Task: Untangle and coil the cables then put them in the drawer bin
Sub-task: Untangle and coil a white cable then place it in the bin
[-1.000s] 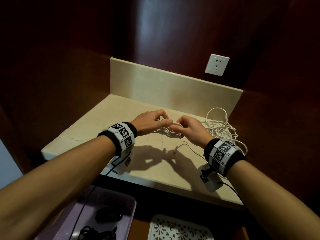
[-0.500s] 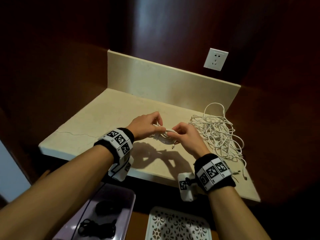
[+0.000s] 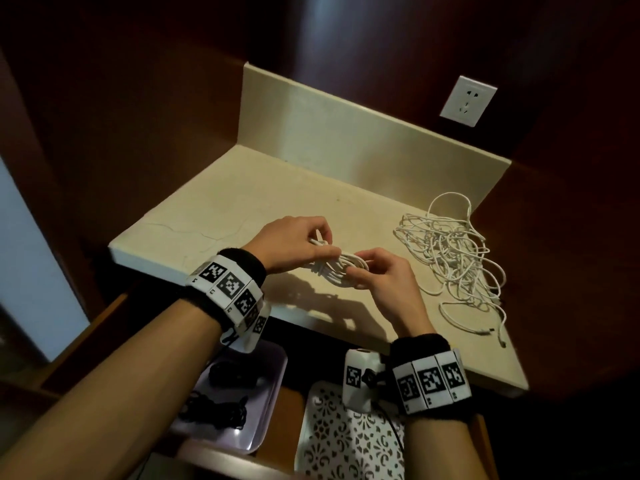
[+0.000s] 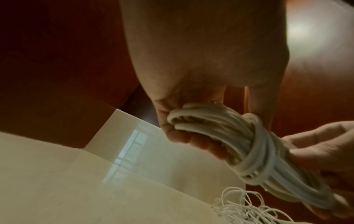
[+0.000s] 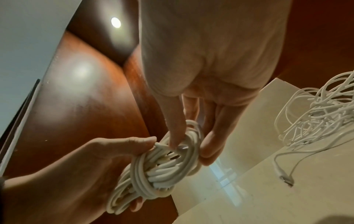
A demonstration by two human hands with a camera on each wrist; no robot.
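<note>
A coiled white cable (image 3: 341,268) is gripped at opposite ends by the left hand (image 3: 294,242) and right hand (image 3: 384,278), above the worktop (image 3: 221,209). A tangled cable pile (image 3: 453,251) is left beside the right hand.

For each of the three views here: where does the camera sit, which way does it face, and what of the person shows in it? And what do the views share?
Head: worn on the head, looking forward and down at the counter; both forearms, left hand and right hand show.
Left wrist: under the left wrist, looking along the palm toward the backsplash; left fingers grip the coiled cable.
Right wrist: under the right wrist, looking along the palm and up toward a ceiling light; both hands show.
Shared: all three show the coiled cable and the tangled pile.
</note>
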